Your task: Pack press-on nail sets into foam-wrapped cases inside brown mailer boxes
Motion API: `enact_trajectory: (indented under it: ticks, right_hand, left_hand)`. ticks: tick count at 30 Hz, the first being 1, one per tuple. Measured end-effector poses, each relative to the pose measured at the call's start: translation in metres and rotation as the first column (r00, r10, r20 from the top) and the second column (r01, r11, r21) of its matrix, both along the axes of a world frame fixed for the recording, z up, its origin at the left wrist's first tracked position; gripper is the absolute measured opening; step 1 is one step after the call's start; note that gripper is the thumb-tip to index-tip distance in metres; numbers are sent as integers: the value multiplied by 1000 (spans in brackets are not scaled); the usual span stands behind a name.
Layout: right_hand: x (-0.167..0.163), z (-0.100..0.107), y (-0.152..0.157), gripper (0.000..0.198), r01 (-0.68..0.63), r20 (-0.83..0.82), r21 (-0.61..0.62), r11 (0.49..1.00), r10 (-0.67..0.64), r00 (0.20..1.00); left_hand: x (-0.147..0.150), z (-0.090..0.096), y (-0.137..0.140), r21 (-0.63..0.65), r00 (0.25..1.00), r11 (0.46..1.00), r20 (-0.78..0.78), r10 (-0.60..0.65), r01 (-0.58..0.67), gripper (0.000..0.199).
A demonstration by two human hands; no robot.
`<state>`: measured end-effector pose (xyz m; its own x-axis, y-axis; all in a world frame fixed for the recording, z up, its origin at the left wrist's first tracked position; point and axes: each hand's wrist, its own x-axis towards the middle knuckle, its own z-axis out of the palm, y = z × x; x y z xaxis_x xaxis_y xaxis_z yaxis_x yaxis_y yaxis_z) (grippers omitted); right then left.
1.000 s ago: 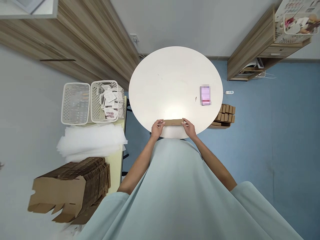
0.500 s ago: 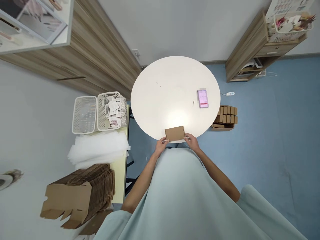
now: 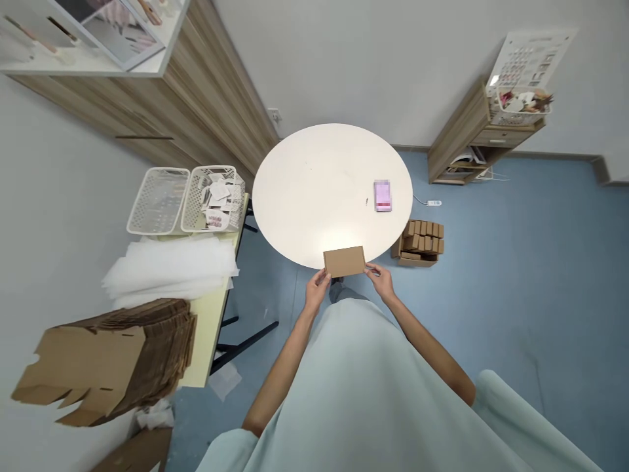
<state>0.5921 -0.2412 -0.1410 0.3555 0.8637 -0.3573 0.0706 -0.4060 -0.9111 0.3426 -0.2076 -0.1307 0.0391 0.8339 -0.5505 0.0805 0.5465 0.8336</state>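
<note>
A small flat brown cardboard box (image 3: 344,262) is held level between my two hands, over the near edge of the white oval table (image 3: 299,196). My left hand (image 3: 318,290) grips its left near corner, thumb on top. At the right near corner, my right hand (image 3: 381,280) pinches the box with thumb and fingertips. The box looks closed, its lid face up. A blurred pink-and-white item (image 3: 382,196) lies on the right part of the table, with a small dark mark beside it.
A carton of small brown boxes (image 3: 422,244) stands on the floor to the right. On the left side table (image 3: 209,328) are white baskets (image 3: 209,200), white foam sheets (image 3: 170,265) and stacked flat cardboard (image 3: 98,364). A wooden cabinet (image 3: 484,131) stands at the back right.
The view has shifted as my body turned and moved back slightly from the table. Both hands still hold the box, which now sits farther over the table's near edge.
</note>
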Motion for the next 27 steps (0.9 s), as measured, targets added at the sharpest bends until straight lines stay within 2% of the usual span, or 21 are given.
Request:
enact_trajectory:
  ticks: [3, 6, 9, 12, 16, 19, 23, 27]
  right_hand:
    - [26, 14, -37, 50, 59, -32, 8, 998, -59, 998]
    - [53, 26, -78, 56, 128, -52, -34, 991, -130, 990]
    - [76, 34, -113, 62, 191, -50, -110, 975, -197, 979]
    - [95, 37, -137, 66, 265, -75, -132, 955, -276, 958]
    - [123, 33, -149, 67, 350, -106, -137, 927, -365, 925]
    - [154, 26, -150, 66, 409, -101, -147, 901, -425, 900]
    - [217, 12, -151, 64, 472, -77, -172, 865, -489, 869]
    - [299, -5, -147, 60, 472, -53, -227, 852, -494, 868]
  left_hand:
    - [31, 4, -27, -33, 999, 999, 50, -8, 10, 59]
    - [62, 8, -47, -54, 996, 997, 64, -61, 64, 58]
    - [88, 13, -61, -75, 990, 990, 88, -114, 120, 59]
    - [111, 16, -68, -79, 981, 979, 75, -180, 186, 63]
    - [146, 16, -66, -89, 964, 960, 45, -263, 266, 70]
    - [185, 13, -59, -102, 947, 941, 34, -321, 322, 69]
    - [260, 1, -47, -144, 921, 911, -6, -391, 386, 63]
    - [346, -16, -38, -208, 905, 893, -64, -421, 400, 58]
